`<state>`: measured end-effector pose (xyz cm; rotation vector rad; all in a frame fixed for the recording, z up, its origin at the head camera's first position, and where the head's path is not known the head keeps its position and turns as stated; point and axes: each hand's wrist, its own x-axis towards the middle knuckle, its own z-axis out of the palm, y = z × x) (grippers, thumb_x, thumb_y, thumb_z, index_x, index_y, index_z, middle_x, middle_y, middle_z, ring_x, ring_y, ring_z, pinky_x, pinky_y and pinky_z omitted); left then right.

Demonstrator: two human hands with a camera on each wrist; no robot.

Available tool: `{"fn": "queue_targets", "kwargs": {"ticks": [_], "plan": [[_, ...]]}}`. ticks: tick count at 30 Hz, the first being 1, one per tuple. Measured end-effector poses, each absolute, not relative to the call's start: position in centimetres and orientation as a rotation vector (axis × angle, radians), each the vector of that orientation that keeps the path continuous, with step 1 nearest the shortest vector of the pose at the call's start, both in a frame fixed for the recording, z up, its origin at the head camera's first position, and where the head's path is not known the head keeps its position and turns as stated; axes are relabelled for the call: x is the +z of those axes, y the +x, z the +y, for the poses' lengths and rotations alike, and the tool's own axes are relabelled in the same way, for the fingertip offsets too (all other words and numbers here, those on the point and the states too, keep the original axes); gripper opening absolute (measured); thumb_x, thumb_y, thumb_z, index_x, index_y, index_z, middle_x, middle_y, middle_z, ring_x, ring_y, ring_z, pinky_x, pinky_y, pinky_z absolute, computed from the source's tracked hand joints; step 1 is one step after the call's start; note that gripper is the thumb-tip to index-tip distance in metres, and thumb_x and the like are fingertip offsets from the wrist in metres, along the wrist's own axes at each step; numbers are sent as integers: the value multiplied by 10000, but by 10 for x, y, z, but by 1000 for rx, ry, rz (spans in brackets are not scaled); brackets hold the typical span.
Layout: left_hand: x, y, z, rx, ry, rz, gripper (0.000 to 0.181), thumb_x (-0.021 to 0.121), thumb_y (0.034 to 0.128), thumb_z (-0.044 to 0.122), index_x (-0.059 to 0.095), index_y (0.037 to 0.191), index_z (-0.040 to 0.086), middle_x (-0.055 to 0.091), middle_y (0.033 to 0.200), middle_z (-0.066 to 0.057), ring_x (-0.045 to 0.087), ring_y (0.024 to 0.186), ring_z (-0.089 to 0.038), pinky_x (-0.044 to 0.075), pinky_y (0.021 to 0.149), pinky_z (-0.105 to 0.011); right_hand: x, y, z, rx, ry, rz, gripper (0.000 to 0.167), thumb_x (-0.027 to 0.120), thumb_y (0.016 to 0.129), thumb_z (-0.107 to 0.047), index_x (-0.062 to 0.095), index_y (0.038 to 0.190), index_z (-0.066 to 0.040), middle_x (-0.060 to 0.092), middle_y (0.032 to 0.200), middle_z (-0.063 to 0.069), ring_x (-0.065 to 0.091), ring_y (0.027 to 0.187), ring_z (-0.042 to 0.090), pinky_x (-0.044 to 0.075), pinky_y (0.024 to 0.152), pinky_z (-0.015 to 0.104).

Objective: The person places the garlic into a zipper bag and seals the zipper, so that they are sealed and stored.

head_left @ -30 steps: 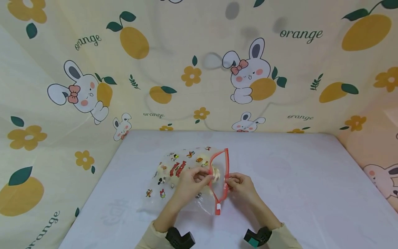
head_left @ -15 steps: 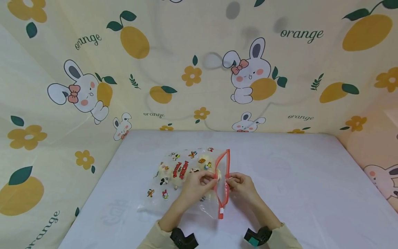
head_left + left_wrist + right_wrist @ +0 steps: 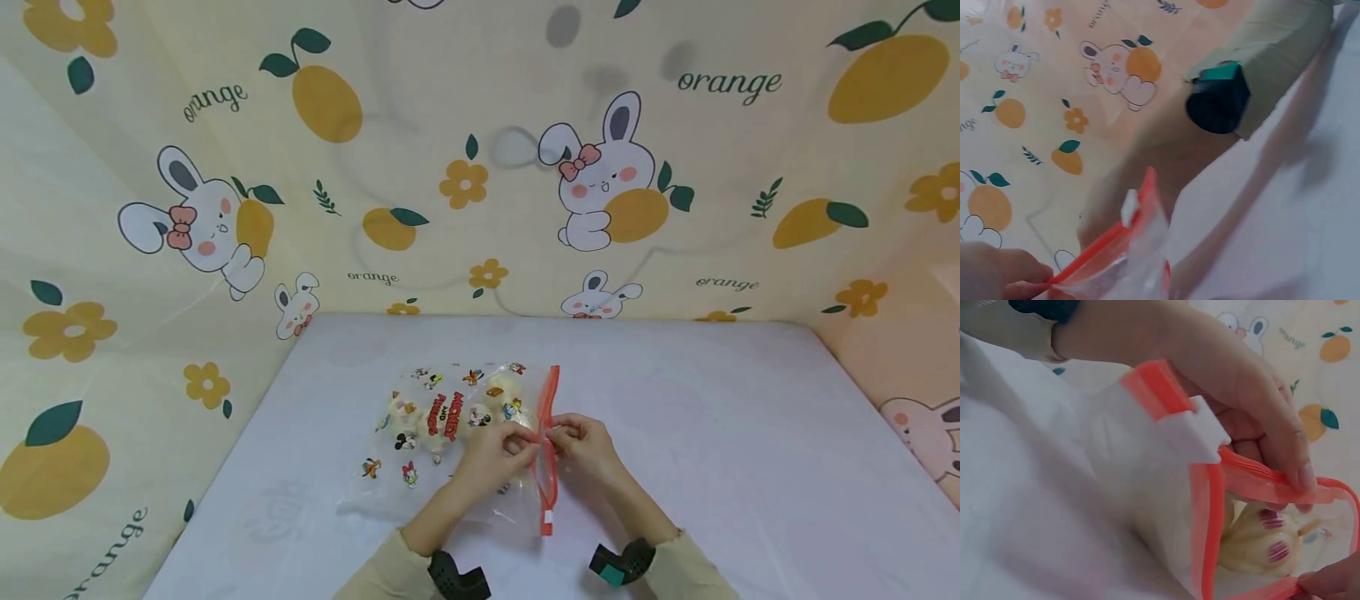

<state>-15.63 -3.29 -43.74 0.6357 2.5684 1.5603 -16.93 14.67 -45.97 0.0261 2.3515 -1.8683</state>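
Observation:
A clear zip bag [image 3: 427, 454] with a red zip rim and cartoon prints lies on the table. My left hand [image 3: 491, 454] pinches the rim's left side. My right hand [image 3: 585, 446] pinches the right side between thumb and fingers. The bag's mouth is parted, which the right wrist view shows best. Through it I see a cream-coloured, rounded thing [image 3: 1260, 544] with dark pink stripes; its kind is unclear. Several pale lumps show through the printed plastic. A white slider [image 3: 1200, 431] sits at the rim's near end. In the left wrist view the right hand is blurred.
A white-covered table [image 3: 712, 433] extends around the bag. Behind it and along the left hangs a cream cloth [image 3: 420, 125] printed with rabbits and oranges. Dark camera mounts [image 3: 624, 562] sit on both wrists.
The left hand has moved right with its side of the rim, and the mouth has narrowed in the head view. The bag has shifted right and slightly nearer. The right hand has barely moved.

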Motion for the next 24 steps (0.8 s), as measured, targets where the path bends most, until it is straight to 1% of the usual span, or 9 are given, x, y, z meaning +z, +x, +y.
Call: {"fn": "queue_targets", "kwargs": {"ticks": [6, 12, 17, 24], "plan": [[-438, -158, -24, 1478, 652, 2671, 116, 681, 875, 92, 714, 948, 8, 730, 803, -118, 590, 646, -13, 463, 552, -100, -467, -172, 150, -1841, 29, 2370, 274, 587, 911, -12, 582, 1123, 161, 741, 815, 117, 583, 593, 17, 501, 543, 194], [-443, -165, -10, 1238, 706, 2885, 99, 691, 864, 111, 719, 916, 32, 730, 793, -57, 622, 658, -36, 462, 572, -75, -469, -176, 154, -1820, 35, 2382, 272, 579, 904, 4, 579, 1118, 172, 738, 814, 157, 588, 570, 34, 485, 515, 192], [-447, -171, -2, 1102, 765, 3036, 83, 704, 849, 127, 718, 898, 61, 713, 763, -20, 602, 644, -32, 435, 554, -58, -471, -184, 160, -1817, 92, 2387, 266, 582, 904, 4, 588, 1115, 164, 737, 776, 71, 590, 561, 34, 493, 519, 185], [-453, -185, 8, 940, 784, 3107, 103, 709, 857, 185, 723, 922, 106, 717, 784, 19, 587, 657, -30, 413, 561, -68, -472, -192, 168, -1765, 130, 2435, 266, 564, 912, 0, 594, 1129, 151, 733, 781, 80, 567, 587, 37, 488, 539, 184]]}}
